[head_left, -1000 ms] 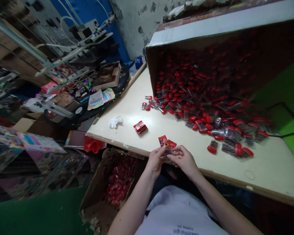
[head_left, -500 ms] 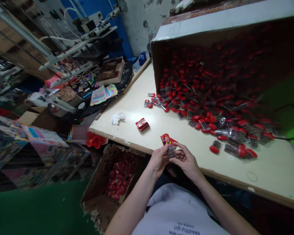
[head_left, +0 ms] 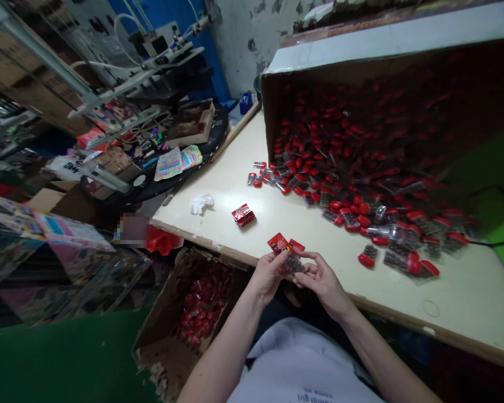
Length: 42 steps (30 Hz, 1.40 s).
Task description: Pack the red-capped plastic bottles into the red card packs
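Observation:
Just above the table's front edge, my left hand [head_left: 269,275] and my right hand [head_left: 320,277] are close together, both closed on one small clear packet [head_left: 294,264] of dark pieces. A red printed card [head_left: 278,243] sticks up from the fingers of my left hand, and a second red flap shows to its right. Whether card and packet are joined, I cannot tell. A stack of folded red cards [head_left: 243,215] lies on the table, left of and beyond my hands.
A large carton [head_left: 348,60] on its side spills red-capped clear packets [head_left: 348,215] onto the table [head_left: 403,305]. Below the front edge stands an open cardboard box [head_left: 157,341] with red packets inside. Crumpled tissue [head_left: 201,204] and a rubber band [head_left: 430,308] lie on the table.
The red card has tipped leftward and spread apart from the other red flap, and the clear packet is tilted differently between my fingers. Both hands stay at nearly the same place.

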### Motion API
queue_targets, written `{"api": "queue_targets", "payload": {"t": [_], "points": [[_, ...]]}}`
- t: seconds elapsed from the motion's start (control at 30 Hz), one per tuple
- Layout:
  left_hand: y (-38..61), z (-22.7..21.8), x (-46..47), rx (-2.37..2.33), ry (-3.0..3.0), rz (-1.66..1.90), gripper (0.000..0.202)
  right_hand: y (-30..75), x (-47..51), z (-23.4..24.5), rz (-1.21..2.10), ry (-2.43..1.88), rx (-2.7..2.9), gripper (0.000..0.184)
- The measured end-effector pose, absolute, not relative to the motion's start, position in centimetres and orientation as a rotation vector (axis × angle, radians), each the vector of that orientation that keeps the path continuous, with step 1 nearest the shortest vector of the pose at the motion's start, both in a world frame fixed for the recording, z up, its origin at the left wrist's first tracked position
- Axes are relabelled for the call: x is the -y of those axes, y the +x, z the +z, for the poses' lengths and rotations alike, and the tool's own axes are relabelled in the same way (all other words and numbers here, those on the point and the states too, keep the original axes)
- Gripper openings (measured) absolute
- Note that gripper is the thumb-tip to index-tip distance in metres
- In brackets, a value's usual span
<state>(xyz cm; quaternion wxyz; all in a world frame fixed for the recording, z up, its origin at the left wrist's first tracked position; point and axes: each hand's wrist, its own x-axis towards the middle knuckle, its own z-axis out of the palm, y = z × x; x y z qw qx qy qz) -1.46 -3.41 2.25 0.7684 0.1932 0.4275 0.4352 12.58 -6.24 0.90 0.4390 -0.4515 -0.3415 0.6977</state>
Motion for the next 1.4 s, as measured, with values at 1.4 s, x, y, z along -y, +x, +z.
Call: {"api": "queue_targets", "payload": {"t": [1.4], "points": [[-0.4, 1.9, 5.3, -0.994, 0.213, 0.936, 0.029, 13.3, 5.2, -1.7, 1.325, -1.340, 1.301, 0.046]]}}
